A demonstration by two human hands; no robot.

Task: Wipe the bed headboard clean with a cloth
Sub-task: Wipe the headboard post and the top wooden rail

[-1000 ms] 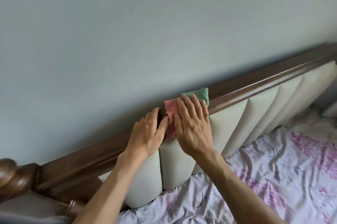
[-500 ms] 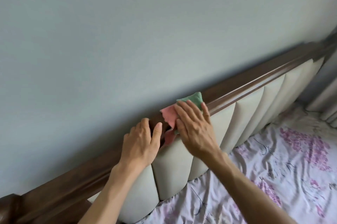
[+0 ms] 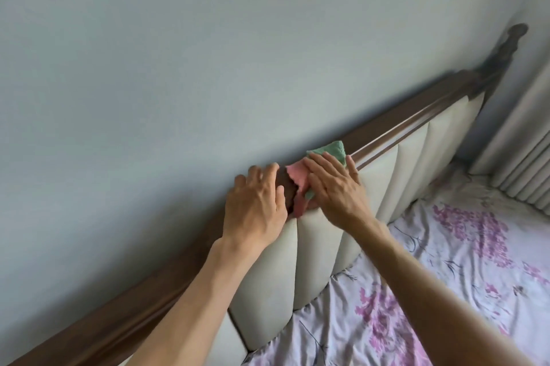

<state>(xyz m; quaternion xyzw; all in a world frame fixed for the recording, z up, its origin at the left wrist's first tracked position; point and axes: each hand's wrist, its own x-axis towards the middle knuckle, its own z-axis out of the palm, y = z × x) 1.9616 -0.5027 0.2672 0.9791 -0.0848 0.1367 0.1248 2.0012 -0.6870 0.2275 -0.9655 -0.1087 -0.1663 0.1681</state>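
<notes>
The headboard has a dark wooden top rail (image 3: 416, 124) and cream padded panels (image 3: 321, 249) below it. A pink and green cloth (image 3: 297, 176) lies draped over the rail at mid frame. My right hand (image 3: 333, 187) presses flat on the cloth with straight fingers, covering most of it. Just left of the cloth, my left hand (image 3: 256, 208) rests on the rail and the top of a padded panel, its fingers over the rail's edge.
A pale blue wall (image 3: 208, 53) stands right behind the rail. A floral sheet (image 3: 446, 276) covers the bed below right. A turned wooden post (image 3: 506, 44) ends the headboard at far right, with a ribbed curtain (image 3: 523, 157) beside it.
Both hands and the cloth have slid rightward along the rail. My view has turned right too, so the left post is gone and the right post and curtain have appeared.
</notes>
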